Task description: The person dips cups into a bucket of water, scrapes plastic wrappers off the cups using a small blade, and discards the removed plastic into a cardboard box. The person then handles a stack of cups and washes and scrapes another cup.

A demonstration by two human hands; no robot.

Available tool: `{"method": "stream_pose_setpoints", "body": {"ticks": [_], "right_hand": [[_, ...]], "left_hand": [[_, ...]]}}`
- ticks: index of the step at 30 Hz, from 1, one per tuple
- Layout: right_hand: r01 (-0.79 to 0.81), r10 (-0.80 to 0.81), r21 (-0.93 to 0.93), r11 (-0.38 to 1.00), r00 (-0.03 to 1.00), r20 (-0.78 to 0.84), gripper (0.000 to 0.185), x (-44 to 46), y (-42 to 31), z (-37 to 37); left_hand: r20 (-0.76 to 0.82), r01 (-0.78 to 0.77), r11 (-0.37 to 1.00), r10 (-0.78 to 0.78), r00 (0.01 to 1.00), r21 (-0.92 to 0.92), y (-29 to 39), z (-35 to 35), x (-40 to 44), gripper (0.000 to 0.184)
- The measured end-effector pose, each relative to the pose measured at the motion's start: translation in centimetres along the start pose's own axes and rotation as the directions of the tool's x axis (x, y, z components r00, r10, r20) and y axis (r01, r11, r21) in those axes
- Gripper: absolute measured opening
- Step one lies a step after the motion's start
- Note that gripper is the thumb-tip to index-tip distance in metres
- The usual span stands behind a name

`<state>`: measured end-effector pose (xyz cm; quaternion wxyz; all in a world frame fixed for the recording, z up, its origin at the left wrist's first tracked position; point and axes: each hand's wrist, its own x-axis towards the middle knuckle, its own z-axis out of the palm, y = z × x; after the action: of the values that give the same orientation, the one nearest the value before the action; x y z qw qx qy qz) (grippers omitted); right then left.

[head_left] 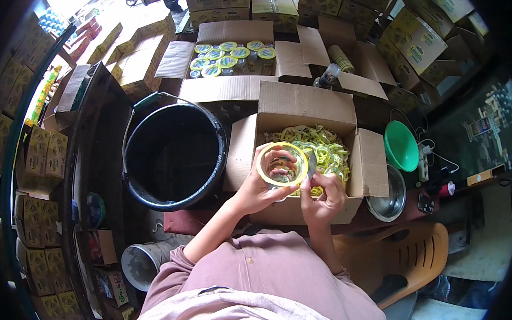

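My left hand (256,189) is wrapped around a clear cup (282,179) with a yellow rim, its round mouth tilted up toward me. Between the pinched fingers of my right hand (327,197) is a small knife (312,163), its grey blade close against the right side of the cup's rim. Whether the blade touches the rim I cannot tell. Both hands are over the near side of an open cardboard box (308,102), which holds a heap of yellow-green plastic strips (326,149).
A large black bucket (172,204) stands left of the box. Behind are a carton of yellow-lidded cups (226,57) and another open carton (365,64). To the right are a green bowl (400,145), a metal basin (389,207) and an orange plastic chair (413,249).
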<state>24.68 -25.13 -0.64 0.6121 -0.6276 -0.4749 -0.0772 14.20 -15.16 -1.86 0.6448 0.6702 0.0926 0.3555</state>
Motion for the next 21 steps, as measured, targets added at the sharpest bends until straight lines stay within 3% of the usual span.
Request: {"method": "stream_pose_setpoints", "body": {"ticks": [6,14,21], "right_hand": [[0.025,-0.025,0.01,1.0,1.0,-0.006,0.017,0.5,0.4,0.0],[-0.017,0.017,0.08,0.997,1.0,-0.002,0.016,0.1,0.4,-0.2],[0.037,-0.037,0.011,0.999,0.999,-0.016,0.018,0.0,-0.5,0.1]], "left_hand": [[0.114,0.004,1.0,-0.005,0.993,0.009,-0.1,-0.1,-0.3,0.072],[0.062,0.043,0.984,-0.033,0.998,-0.171,0.0,-0.8,0.1,0.07],[0.085,0.043,0.992,-0.033,0.996,-0.122,-0.8,-0.6,-0.3,0.069]]}}
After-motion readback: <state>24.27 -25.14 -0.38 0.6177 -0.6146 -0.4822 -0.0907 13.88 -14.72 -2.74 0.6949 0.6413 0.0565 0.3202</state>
